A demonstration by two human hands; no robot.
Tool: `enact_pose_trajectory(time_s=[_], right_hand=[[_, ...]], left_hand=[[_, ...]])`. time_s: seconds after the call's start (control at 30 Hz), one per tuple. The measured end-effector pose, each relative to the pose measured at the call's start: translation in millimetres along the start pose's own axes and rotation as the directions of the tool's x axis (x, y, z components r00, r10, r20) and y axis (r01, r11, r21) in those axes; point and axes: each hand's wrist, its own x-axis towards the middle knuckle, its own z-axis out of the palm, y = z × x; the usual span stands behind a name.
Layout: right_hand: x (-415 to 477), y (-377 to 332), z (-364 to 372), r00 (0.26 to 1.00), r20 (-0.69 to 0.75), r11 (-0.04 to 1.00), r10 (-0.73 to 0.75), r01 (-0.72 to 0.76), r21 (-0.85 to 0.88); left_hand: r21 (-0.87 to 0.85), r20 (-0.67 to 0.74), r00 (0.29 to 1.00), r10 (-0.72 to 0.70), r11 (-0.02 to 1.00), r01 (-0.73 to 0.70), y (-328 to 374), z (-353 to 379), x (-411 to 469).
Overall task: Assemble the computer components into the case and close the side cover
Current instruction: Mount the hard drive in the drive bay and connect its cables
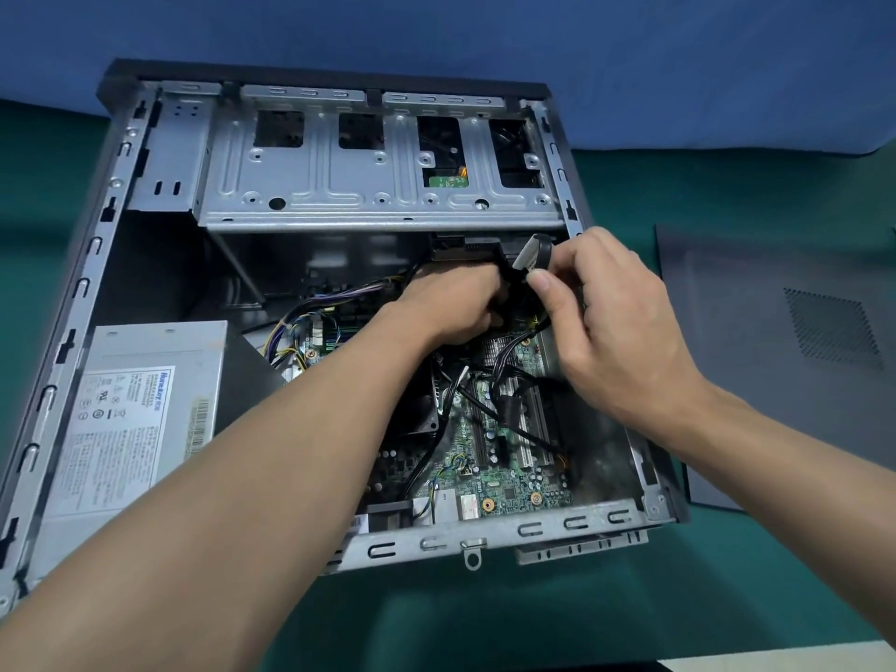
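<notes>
Left hand (451, 303): fingers buried among black cables (506, 409), grip not discernible. Right hand (616, 327) thumb hides end of pinched grey cable (531, 252). Power supply (145, 419) label print too small to read. Side cover (785, 361) cut by right edge.

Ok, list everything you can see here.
Case: one, black and grey, open on the table.
Power supply: one, grey, case's near left.
Drive cage: one, silver, case's far end.
Circuit board: one, green, case floor.
Black cables: several, over the board.
Flat cable: one, grey, by the cage.
Side cover: one, dark grey, right of case.
Table: one, green, under everything.
Left grip: one, bare, holds black cables.
Right grip: one, bare, pinches flat cable.
</notes>
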Motion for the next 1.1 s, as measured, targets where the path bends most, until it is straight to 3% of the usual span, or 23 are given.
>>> enact_pose_trajectory(time_s=[0.17,0.27,0.47,0.73,1.1], right_hand=[[0,0,-1,1.0,-0.01,1.0,0.0,0.0,0.018],[0,0,0,1.0,-0.009,1.0,-0.01,0.01,0.012],[0,0,-1,1.0,-0.01,1.0,-0.013,0.013,0.012],[0,-1,-1,1.0,-0.025,1.0,-0.017,0.018,0.011],[-4,-2,-1,1.0,0.004,0.999,-0.03,0.03,-0.016]], left_hand=[[0.184,-0.059,0.998,0.033,0.983,-0.021,11,-5,-6],[0.232,-0.08,0.996,-0.031,0.972,0.049,10,-6,-5],[0.062,-0.02,0.975,-0.222,0.973,0.223,5,-7,-5],[-0.152,0.082,0.952,-0.296,0.94,0.305,5,-4,2],[-0.083,-0.001,0.976,-0.218,0.972,0.218,6,-1,-1]])
